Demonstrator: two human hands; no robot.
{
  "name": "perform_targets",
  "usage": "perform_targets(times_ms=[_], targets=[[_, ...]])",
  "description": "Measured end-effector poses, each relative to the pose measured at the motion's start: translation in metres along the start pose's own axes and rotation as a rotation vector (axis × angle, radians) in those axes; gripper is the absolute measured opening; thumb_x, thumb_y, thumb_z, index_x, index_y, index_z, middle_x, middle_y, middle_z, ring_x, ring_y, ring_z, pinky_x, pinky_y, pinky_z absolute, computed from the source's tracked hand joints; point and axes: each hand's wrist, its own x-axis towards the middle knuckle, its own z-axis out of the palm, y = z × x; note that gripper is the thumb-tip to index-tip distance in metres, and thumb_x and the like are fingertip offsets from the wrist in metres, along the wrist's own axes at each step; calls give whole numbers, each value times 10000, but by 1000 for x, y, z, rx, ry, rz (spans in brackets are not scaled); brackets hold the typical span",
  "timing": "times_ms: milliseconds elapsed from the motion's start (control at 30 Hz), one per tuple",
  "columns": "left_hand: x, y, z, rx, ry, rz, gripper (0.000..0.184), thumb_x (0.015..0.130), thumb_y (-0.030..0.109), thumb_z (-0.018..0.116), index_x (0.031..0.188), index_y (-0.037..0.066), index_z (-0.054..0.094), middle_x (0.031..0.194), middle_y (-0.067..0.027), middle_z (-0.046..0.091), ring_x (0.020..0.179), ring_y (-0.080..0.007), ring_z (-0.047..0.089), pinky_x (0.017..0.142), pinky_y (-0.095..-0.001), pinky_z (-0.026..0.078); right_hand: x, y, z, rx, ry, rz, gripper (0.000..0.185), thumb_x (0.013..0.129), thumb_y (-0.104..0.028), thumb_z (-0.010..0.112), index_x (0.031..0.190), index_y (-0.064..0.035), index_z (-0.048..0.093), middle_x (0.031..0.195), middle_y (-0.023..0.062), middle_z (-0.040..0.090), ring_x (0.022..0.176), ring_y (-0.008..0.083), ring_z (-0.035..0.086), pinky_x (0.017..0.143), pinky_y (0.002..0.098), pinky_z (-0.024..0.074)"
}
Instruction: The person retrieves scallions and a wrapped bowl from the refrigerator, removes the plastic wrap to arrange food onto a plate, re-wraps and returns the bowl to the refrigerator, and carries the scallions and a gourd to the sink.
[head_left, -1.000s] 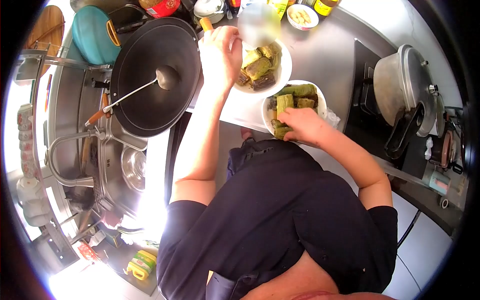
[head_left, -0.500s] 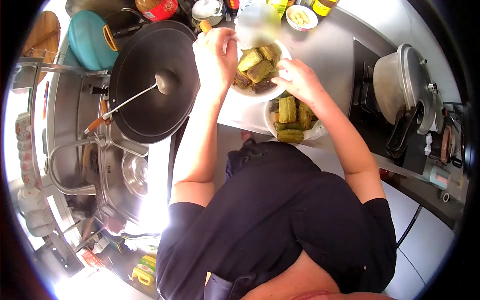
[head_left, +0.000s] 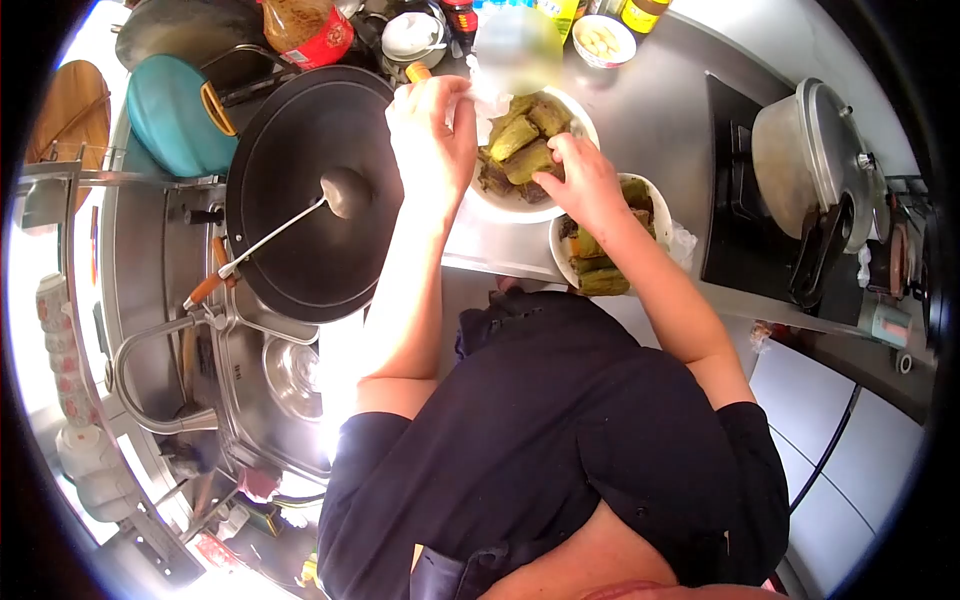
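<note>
My left hand (head_left: 432, 130) is at the left rim of the upper white bowl (head_left: 583, 112), its fingers closed on whitish, crumpled, see-through plastic (head_left: 487, 108). Several green-brown food pieces (head_left: 517, 137) fill that bowl. Over its right side is my right hand (head_left: 588, 185), thumb and fingers closed around the edge of one piece. Below it, the second white bowl (head_left: 659, 207) holds more of these pieces (head_left: 603, 280), partly hidden by my right wrist. A blurred roundish patch covers the area above the upper bowl.
A black wok (head_left: 300, 230) with a ladle (head_left: 345, 192) lies left of my left arm. The sink (head_left: 258, 385) is below it. A pressure cooker (head_left: 790, 150) stands right on the stove. A small bowl (head_left: 604, 42) and a red-labelled jar (head_left: 310, 35) stand at the back.
My right hand has gone from the lower bowl to the upper one and closed at a piece there. My left hand stays near the upper bowl. The whole view has shifted slightly.
</note>
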Motion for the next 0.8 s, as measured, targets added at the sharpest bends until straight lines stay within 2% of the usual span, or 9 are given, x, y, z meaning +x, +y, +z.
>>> perform_targets(times_ms=[300, 467, 567, 667, 800], targets=[[5, -3, -3, -57, 12, 16, 144, 746, 17, 632, 879, 72, 636, 806, -53, 647, 804, -258, 570, 756, -357, 426, 12, 7, -7, -275, -4, -318, 365, 700, -205, 773, 1000, -86, 603, 947, 113, 552, 956, 299, 520, 802, 417, 464], [2, -1, -8, -36, 14, 4, 143, 747, 22, 635, 881, 71, 637, 806, -52, 649, 811, -256, 575, 764, -361, 430, 11, 9, 16, -339, -73, -221, 466, 686, -143, 762, 1078, -78, 518, 941, 106, 573, 947, 301, 522, 832, 393, 451], [-2, -1, -9, -18, 21, -14, 142, 745, 23, 640, 878, 72, 639, 809, -49, 653, 820, -253, 580, 768, -363, 433, 16, 18, 18, -289, 30, -371, 471, 655, -139, 765, 1060, -86, 532, 927, 96, 583, 941, 301, 530, 828, 402, 453], [-3, 1, -9, -20, 26, -21, 139, 741, 24, 643, 871, 74, 641, 810, -46, 656, 828, -252, 584, 767, -362, 436, 29, 25, 11, -306, -114, -423, 465, 635, -156, 764, 1041, -90, 548, 935, 98, 584, 949, 299, 532, 826, 407, 451], [-3, 6, -6, -8, 38, -25, 134, 735, 23, 645, 860, 74, 640, 808, -46, 658, 826, -255, 586, 763, -360, 438, 32, 20, -7, -270, -207, -391, 384, 642, -153, 738, 967, -74, 549, 908, 111, 588, 938, 310, 544, 824, 413, 462]])
